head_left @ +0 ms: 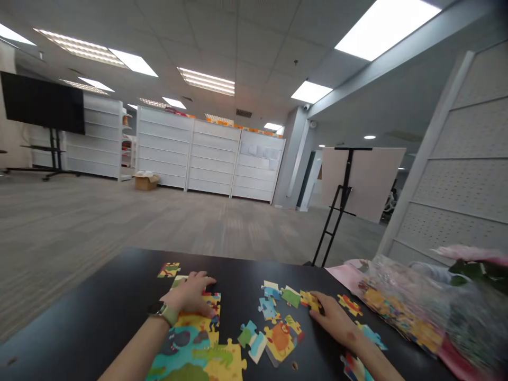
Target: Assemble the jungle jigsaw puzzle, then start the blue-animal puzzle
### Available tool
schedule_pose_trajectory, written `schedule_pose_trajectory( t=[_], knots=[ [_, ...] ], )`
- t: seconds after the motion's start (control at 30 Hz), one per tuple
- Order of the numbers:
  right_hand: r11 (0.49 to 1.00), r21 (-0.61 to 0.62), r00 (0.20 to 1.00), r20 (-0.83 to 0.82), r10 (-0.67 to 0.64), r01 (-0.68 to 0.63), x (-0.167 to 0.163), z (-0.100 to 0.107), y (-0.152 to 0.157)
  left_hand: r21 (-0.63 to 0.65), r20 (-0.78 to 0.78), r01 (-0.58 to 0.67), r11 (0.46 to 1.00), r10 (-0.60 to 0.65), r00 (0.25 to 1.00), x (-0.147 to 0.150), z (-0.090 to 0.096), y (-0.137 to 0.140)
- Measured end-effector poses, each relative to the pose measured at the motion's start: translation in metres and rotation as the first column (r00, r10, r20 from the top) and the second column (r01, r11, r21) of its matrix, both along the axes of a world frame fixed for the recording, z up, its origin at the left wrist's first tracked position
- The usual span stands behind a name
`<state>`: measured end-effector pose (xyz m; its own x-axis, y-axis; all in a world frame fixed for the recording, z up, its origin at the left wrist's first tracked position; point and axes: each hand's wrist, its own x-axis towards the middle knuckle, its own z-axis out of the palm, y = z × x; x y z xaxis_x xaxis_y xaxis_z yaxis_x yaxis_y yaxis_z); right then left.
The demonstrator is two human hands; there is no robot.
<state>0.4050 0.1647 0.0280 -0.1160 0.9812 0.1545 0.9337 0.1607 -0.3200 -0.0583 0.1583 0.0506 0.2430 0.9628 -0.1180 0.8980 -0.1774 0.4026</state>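
A partly joined jigsaw puzzle (pixel 186 346) lies on the black table in front of me, showing a blue pond and a green crocodile. My left hand (pixel 188 296), with a watch (pixel 161 309) on its wrist, rests over the puzzle's upper part. Its thumb and fingers are apart, and the palm hides some of the picture. To the right, my right hand (pixel 329 316) has its fingertips closed on a yellow puzzle piece (pixel 309 300). Loose pieces lie between the hands, among them a blue piece (pixel 268 308), a green piece (pixel 291 296) and an orange animal piece (pixel 281 338).
One piece (pixel 169 270) lies at the table's (pixel 99 307) far left. An orange-red piece (pixel 350 305) and a blue piece (pixel 372 335) sit near my right forearm. Clear plastic wrapping (pixel 413 296) and pink wrapped flowers (pixel 476 259) occupy the right side. Beyond stands a black easel (pixel 341 201).
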Motion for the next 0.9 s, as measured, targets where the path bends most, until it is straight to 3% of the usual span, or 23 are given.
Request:
schedule_pose_trajectory(
  t=[0.3,0.4,0.43,0.5,0.57,0.63,0.73,0.9],
  knots=[
    [0.995,-0.038,0.995,-0.041,-0.094,0.093,-0.008,0.011,0.033,0.033,0.041,0.046,0.998,-0.048,0.998,-0.008,0.001,0.005],
    [0.997,0.038,0.973,-0.223,-0.056,0.066,-0.037,0.020,0.027,0.048,0.050,0.055,0.997,-0.058,0.997,-0.010,-0.001,0.008],
    [0.999,0.044,0.943,-0.332,-0.010,0.026,-0.055,0.021,0.020,0.054,0.051,0.060,0.997,-0.063,0.997,-0.010,-0.001,0.008],
    [0.986,0.002,0.807,-0.574,0.140,-0.169,-0.099,0.020,0.000,0.065,0.053,0.069,0.996,-0.072,0.996,-0.011,-0.002,0.009],
    [0.921,-0.057,0.686,-0.685,0.245,-0.386,-0.144,0.014,-0.025,0.072,0.053,0.074,0.995,-0.077,0.996,-0.013,-0.004,0.010],
    [0.856,-0.140,0.649,-0.715,0.260,-0.498,-0.177,0.005,-0.045,0.074,0.054,0.073,0.995,-0.077,0.996,-0.015,-0.005,0.011],
    [0.856,-0.195,0.742,-0.611,0.277,-0.480,-0.192,-0.002,-0.057,0.073,0.059,0.066,0.995,-0.071,0.996,-0.016,-0.006,0.013],
    [0.922,-0.141,0.867,-0.414,0.276,-0.361,-0.146,0.002,-0.033,0.074,0.096,0.058,0.996,-0.065,0.993,-0.017,-0.009,0.015]
  ],
)
